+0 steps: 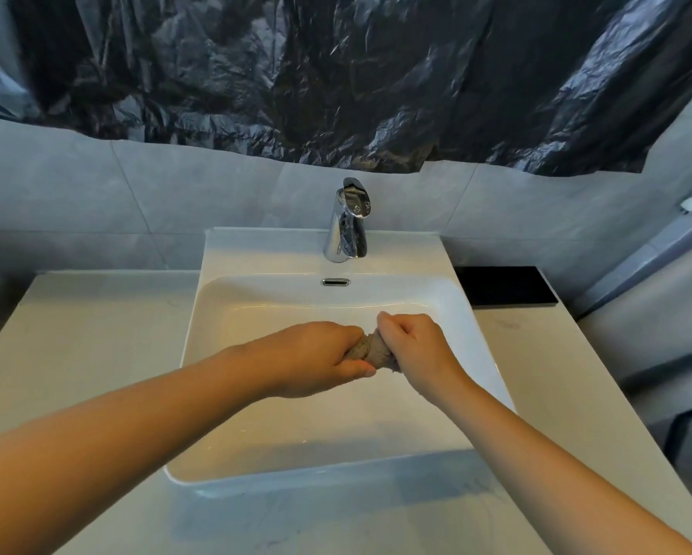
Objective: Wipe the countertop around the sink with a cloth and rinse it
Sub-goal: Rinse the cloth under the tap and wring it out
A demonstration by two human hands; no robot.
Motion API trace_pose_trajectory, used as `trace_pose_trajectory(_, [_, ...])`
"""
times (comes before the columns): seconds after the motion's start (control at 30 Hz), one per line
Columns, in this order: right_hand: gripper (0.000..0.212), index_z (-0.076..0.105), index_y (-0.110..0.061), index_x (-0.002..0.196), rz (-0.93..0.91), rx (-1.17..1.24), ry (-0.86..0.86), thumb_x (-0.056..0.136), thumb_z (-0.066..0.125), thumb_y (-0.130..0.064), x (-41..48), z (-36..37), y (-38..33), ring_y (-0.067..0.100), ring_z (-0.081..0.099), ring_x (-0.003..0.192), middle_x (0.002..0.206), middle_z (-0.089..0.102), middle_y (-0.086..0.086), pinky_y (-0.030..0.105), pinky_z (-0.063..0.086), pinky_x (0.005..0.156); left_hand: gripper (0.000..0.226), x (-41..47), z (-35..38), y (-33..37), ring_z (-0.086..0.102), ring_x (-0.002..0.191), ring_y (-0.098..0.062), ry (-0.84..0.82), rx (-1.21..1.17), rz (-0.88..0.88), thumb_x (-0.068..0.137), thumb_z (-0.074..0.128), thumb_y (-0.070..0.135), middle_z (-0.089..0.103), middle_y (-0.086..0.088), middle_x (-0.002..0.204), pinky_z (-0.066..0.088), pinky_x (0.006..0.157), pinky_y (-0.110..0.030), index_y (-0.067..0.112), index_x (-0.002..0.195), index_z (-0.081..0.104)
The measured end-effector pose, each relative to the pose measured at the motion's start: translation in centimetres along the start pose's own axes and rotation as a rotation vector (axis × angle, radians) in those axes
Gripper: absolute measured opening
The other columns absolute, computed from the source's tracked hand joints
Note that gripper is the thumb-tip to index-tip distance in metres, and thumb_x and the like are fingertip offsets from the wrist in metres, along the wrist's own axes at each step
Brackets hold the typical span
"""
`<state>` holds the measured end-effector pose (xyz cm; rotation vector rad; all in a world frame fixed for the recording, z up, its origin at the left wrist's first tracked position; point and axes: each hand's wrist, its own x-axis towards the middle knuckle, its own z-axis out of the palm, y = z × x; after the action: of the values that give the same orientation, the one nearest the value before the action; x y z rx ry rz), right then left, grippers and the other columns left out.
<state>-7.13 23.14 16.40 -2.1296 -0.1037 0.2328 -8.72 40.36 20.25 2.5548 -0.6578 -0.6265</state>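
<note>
One white sink (256, 250), pale countertop (88, 338)

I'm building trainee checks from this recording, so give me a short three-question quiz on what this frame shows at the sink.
1. True or false: the left hand and right hand both grip the cloth above the sink.
2. What hangs on the wall above the tap? A) black plastic sheeting B) a towel rail C) a wooden shelf
3. Fill in: the black mat lies on the countertop to the ___ of the sink.
Key: 1 true; 2 A; 3 right.
</note>
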Motion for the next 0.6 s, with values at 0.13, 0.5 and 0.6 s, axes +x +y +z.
trace_pose_trajectory(0.13, [0.039, 0.046, -0.014, 0.053, 0.14, -0.022, -0.01, 0.086, 0.043, -0.036, -0.9, 2.1, 0.2, 0.016, 0.044, 0.055, 0.055, 0.048, 0.003, 0.031, 0.038, 0.058, 0.03, -0.5, 1.6, -1.4, 0.037, 0.059, -0.013, 0.108, 0.316, 0.117, 0.097, 0.039, 0.043, 0.034, 0.011, 0.065, 0.031, 0.06, -0.028, 0.016, 0.1, 0.05])
trace_pose_trajectory(0.5, [0.034, 0.046, -0.009, 0.061, 0.432, 0.106, 0.009, 0.091, 0.038, -0.023, -2.1, 2.6, 0.5, 0.014, 0.035, 0.046, 0.054, 0.046, 0.005, 0.025, 0.029, 0.048, 0.033, 1.1, 3.3, -2.5, 0.038, 0.062, -0.017, 0.186, 0.456, 0.255, 0.097, 0.04, 0.043, 0.058, 0.0, 0.082, 0.03, 0.06, -0.029, 0.014, 0.104, 0.053])
trace_pose_trajectory(0.6, [0.03, 0.055, -0.01, 0.072, 0.186, 0.127, 0.058, 0.096, 0.041, -0.021, -2.1, 0.7, 1.5, 0.017, 0.049, 0.055, 0.065, 0.056, 0.005, 0.03, 0.043, 0.055, 0.033, 2.0, 3.4, -2.2, 0.044, 0.062, -0.013, 0.136, 0.149, 0.12, 0.093, 0.046, 0.049, 0.047, 0.007, 0.074, 0.034, 0.058, -0.029, 0.016, 0.094, 0.055])
